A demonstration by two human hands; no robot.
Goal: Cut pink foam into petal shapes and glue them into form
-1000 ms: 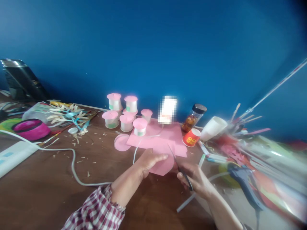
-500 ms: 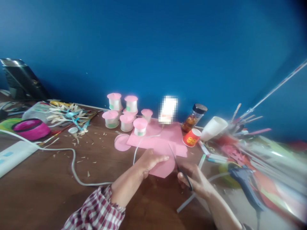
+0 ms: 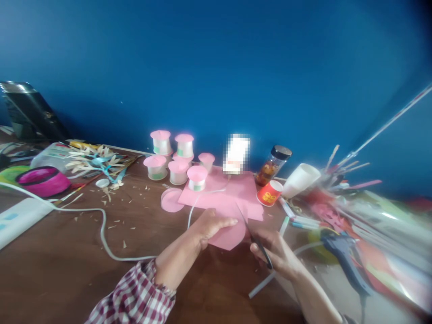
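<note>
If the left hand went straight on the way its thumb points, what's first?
Likely the scissors in the right hand, by the edge of the pink paper the left hand holds; depth is unclear.

No text, label, brand or number can be read: the yellow marking (image 3: 269,198) on the red cup (image 3: 271,192) is too small and blurred to make out.

The bare left hand (image 3: 209,228) grips with thumb stretched rightward, its forearm emerging from a maroon-and-white checked cloth sleeve (image 3: 140,292). The bare right hand (image 3: 275,249) grips with curled fingers.
</note>
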